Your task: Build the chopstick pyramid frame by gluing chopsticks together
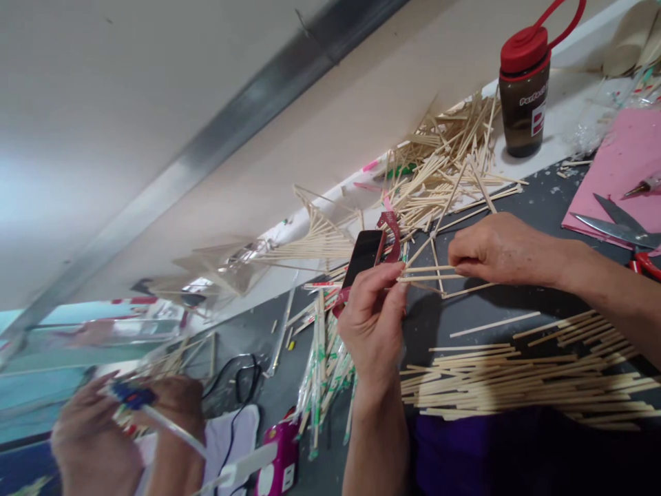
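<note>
Between my two hands is a star-like frame of thin wooden sticks [432,236], joined at their ends. My left hand [369,324] pinches one corner of it between thumb and fingertips. Closed in a fist, my right hand [500,249] grips the stick frame on the other side, where two nearly parallel sticks run into its fingers. One point of the frame rises above my right hand, over the dark tabletop. Just beyond my left hand lies a black phone [363,256] with a dark red strap [391,231]. Exactly what sits inside my right fist is hidden.
Loose sticks [490,379] lie in front of me, with a big pile [449,165] behind. A red-lidded bottle [524,96], scissors [620,224] and pink sheet [599,179] are at right. At left, another person's hands [98,441] work near wrapped sticks [320,358].
</note>
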`<state>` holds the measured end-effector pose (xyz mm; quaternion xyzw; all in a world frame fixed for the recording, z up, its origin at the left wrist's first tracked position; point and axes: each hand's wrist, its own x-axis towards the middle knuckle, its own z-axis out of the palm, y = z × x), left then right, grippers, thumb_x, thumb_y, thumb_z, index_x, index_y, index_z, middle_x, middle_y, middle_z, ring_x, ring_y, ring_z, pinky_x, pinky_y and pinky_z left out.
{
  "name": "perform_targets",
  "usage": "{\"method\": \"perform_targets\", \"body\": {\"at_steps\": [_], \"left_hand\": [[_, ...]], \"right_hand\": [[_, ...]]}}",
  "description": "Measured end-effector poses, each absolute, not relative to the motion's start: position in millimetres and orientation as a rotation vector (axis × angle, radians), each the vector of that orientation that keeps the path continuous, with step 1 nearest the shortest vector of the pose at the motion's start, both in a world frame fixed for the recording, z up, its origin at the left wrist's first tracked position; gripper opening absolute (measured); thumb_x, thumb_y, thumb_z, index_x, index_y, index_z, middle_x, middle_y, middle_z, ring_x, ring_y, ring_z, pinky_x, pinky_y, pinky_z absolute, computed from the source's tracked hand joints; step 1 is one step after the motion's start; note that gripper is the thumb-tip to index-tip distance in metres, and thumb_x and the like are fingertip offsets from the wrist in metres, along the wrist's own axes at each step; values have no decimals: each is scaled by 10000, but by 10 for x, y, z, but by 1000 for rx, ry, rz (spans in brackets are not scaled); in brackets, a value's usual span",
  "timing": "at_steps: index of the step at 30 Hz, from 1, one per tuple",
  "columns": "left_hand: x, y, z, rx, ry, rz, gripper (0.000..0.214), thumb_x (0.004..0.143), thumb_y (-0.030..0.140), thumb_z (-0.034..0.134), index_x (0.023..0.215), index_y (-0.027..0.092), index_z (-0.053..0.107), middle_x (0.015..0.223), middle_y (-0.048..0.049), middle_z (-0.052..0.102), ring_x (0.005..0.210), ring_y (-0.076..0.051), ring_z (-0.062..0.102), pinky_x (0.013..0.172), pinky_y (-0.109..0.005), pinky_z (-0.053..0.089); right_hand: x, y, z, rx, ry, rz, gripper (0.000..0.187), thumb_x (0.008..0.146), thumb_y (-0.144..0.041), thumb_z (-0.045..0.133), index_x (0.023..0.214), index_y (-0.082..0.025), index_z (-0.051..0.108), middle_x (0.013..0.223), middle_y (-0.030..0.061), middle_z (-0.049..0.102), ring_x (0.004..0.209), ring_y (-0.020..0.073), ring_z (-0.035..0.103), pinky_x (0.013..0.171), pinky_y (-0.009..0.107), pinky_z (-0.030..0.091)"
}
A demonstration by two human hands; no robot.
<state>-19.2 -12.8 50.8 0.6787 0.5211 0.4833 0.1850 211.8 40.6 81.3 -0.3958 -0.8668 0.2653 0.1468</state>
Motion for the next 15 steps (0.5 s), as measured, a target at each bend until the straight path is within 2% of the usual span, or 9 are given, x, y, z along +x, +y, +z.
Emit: {"method": "perform_targets", "body": {"at_steps": [5,11,15], "left_hand": [[-184,-124,531,1947,1478,1348,149,927,263,685,1063,277,745,1033,-12,701,695,-99,636,500,-196,484],[-171,-114,547,1933,1491,1353,128,911,284,707,1026,269,760,999,-14,711,713,-106,641,532,-194,497],[-155,-106,554,1876,1478,1364,143,895,272,719,1030,287,766,1001,-1,719,602,-78,589,490,-196,467]], "right_hand": [[2128,425,798,-1117,-2496,788,188,897,-135,563,845,-165,741,842,42,731,719,121,578,634,255,290],[2147,432,794,-1064,-2490,845,216,879,-106,545,867,-162,754,854,48,739,737,120,598,652,248,326],[2163,432,803,-1089,-2485,841,244,855,-94,542,903,-163,772,872,54,750,741,128,596,668,255,347]]}}
